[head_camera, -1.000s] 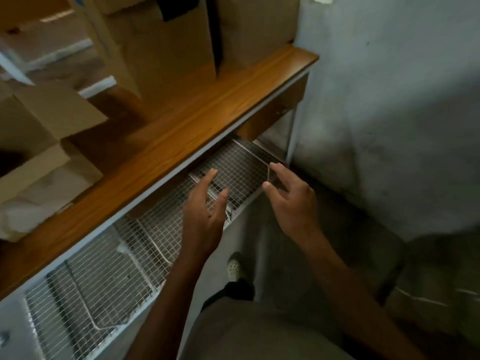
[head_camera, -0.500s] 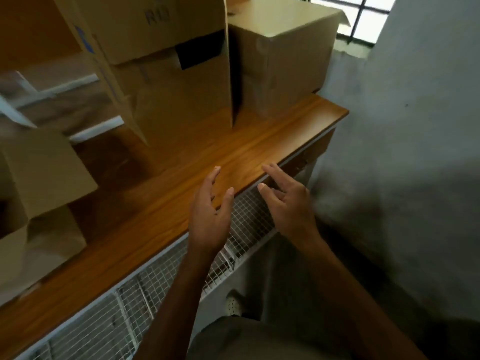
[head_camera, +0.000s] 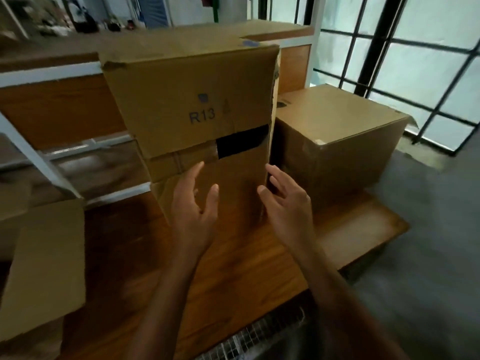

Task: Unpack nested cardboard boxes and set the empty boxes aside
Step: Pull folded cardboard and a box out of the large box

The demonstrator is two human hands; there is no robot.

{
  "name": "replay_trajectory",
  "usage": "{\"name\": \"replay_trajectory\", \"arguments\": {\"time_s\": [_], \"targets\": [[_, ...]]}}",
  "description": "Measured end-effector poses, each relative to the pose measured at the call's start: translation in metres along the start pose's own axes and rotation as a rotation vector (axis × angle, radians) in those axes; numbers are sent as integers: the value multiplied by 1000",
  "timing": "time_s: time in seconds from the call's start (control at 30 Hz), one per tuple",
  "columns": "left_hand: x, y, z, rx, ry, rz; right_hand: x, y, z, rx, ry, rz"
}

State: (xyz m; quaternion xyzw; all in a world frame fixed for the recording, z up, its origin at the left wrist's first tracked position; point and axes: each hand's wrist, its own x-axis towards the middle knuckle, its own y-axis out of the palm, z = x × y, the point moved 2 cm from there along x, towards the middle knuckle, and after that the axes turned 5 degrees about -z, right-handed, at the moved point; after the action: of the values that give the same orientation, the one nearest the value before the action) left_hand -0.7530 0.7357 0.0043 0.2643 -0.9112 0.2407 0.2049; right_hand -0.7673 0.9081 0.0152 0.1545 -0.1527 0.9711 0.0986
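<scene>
2 cardboard boxes are standing on the wooden table (head_camera: 233, 271). The tall box (head_camera: 181, 94), marked R13, is sitting upright in the middle, with its front flap hanging down over a dark gap near the right edge. The low box (head_camera: 340, 141) is sitting closed just beside it on the right. Both hands are hovering in front of the tall box's lower half, palms turned toward each other. The left hand (head_camera: 193, 216) is spreading its fingers in front of the front face below the flap, holding nothing. The right hand (head_camera: 288, 211) is also opening wide, its fingers reaching toward the box's right front corner, by the narrow gap between the 2 boxes. Whether any fingertip is touching the cardboard cannot be told. A loose flap (head_camera: 46, 268) of another box is jutting in at the left edge of the table. A wire mesh shelf (head_camera: 259, 336) is showing below the table's near edge, and a barred window (head_camera: 415, 61) is glowing behind the low box.
</scene>
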Motion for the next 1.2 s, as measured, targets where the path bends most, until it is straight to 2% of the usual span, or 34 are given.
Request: {"name": "replay_trajectory", "arguments": {"time_s": [0.23, 0.5, 0.6, 0.67, 0.77, 0.83, 0.93, 1.03, 1.13, 1.2], "targets": [[80, 28, -45, 83, 148, -215, 132, -15, 3, 59, -195, -70], [127, 65, -72, 307, 240, -261, 227, 10, 4, 40, -395, 27], [147, 64, -68, 366, 258, -363, 253, 16, 11, -65, -428, 39], [157, 56, -58, 500, 189, -475, 269, 19, 13, -133, -376, 24], [161, 42, -26, 557, -75, -551, 285, 28, 11, -181, -230, -4], [161, 38, -2, 551, -174, -550, 286, 38, 1, -88, -75, 40], [160, 34, 21, 538, -231, -581, 281, 55, -23, 56, 156, 105], [159, 24, 39, 393, -347, -622, 272, 62, -44, 91, 195, 109], [157, 19, 51, 144, -433, -571, 265, 62, -54, 111, 208, 123], [154, 18, 55, 76, -494, -547, 261, 62, -57, 98, 210, 128]]}}
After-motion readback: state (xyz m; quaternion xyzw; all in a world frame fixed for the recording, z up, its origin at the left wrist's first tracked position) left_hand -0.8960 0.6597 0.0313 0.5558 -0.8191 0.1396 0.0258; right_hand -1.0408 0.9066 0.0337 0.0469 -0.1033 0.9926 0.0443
